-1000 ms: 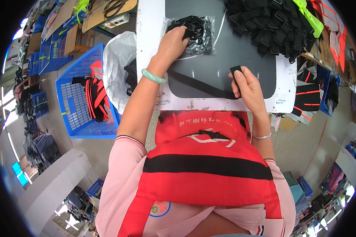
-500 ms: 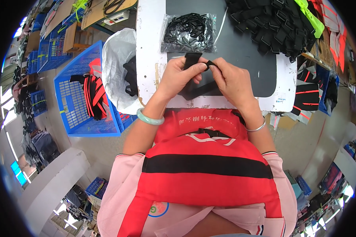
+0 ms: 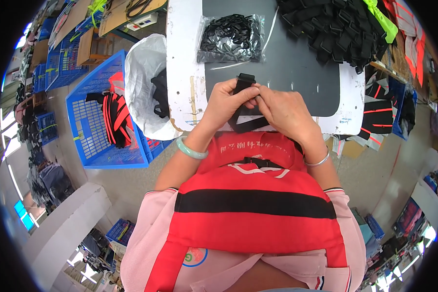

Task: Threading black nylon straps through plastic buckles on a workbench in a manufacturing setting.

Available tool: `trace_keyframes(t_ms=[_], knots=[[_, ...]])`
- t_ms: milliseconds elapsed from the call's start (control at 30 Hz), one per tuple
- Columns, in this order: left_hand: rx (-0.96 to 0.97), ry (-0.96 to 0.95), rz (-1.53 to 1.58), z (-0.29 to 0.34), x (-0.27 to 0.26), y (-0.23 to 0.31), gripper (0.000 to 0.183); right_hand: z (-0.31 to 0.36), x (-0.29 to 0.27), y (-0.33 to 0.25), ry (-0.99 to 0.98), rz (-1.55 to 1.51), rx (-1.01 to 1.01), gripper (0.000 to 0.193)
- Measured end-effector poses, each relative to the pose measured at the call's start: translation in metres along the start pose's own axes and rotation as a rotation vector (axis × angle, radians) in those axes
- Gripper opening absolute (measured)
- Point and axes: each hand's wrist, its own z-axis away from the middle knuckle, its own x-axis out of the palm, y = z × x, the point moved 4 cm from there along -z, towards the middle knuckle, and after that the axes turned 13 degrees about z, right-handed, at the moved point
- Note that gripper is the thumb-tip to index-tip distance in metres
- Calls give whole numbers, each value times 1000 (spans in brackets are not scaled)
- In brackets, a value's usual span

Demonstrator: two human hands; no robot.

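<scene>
A black webbing strap [image 3: 244, 127] hangs in a loop over the near table edge, just in front of my red apron. My left hand [image 3: 224, 103] is closed round its upper part, thumb pressed across the webbing. Above that thumb, at the top of the strap, sits a dark piece that looks like a plastic buckle [image 3: 246, 77]. My right hand [image 3: 286, 111] pinches with thumb and forefinger right beside the left thumb tip. The bit of strap between its fingertips is mostly hidden.
Small black plastic parts fill a clear bag [image 3: 232, 39] on the dark table mat [image 3: 282, 68]. A heap of black straps with buckles [image 3: 333, 31] lies at the far right. To the left stand a white sack [image 3: 146, 92] and a blue crate [image 3: 90, 129] holding red-and-black pieces.
Both hands have come slightly nearer to me and closer together. The short strap end that showed between the fingertips is now covered, and the strap loop hangs lower over the edge.
</scene>
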Motion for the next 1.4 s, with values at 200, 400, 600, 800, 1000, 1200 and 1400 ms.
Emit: trace_keyframes(t_ms=[200, 400, 600, 800, 1000, 1200, 1400], knots=[[79, -81, -137, 1, 10, 15, 22, 2, -7, 4, -88, -151, 87, 21], [-75, -35, 61, 5, 9, 4, 20, 7, -2, -1, -112, -111, 142, 18], [-221, 7, 217, 8, 11, 1, 14, 17, -8, 7, 1, -478, 192, 24], [31, -13, -76, 13, 26, 13, 12, 16, -2, 7, 86, -660, 237, 23], [198, 32, -141, 19, 12, 33, 14, 22, -6, 19, 30, -476, 199, 14], [90, -241, -2, 30, 21, 43, 25, 29, 11, 22, -135, -1437, 353, 11], [21, -334, 64, 35, 28, 42, 29, 25, 7, 18, -189, -1457, 267, 16]])
